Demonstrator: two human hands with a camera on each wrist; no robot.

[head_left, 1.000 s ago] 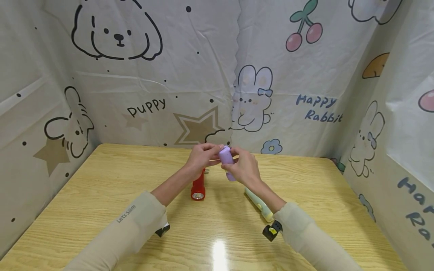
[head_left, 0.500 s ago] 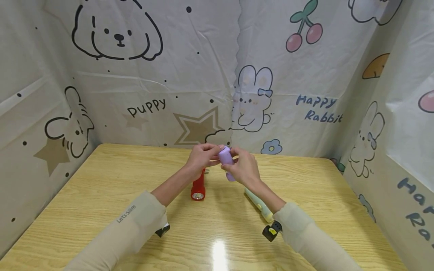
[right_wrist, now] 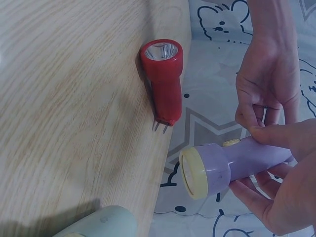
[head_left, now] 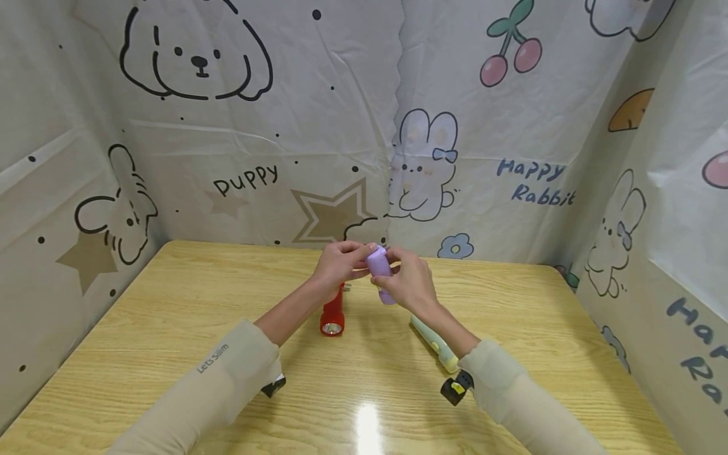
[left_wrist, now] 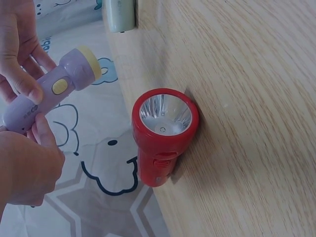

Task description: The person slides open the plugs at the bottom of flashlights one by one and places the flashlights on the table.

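A purple flashlight [head_left: 379, 262] with a yellow lens ring and a yellow oval switch [left_wrist: 59, 87] is held over the table's far part, tail end up and lens end lower. My right hand [head_left: 411, 281] grips its body, thumb on one side near the switch and fingers around the other, as the right wrist view shows. Fingers of my left hand [head_left: 338, 264] pinch the tail end, which they partly cover. Below and left of it, a red flashlight [right_wrist: 167, 94] lies on the table with its lens facing me and two metal prongs at its tail.
A pale green flashlight [head_left: 432, 341] lies on the wooden table [head_left: 227, 303] beneath my right forearm. A printed cloth [head_left: 256, 139] hangs behind the table and along both sides. A black strap device [head_left: 455, 388] shows at my right sleeve.
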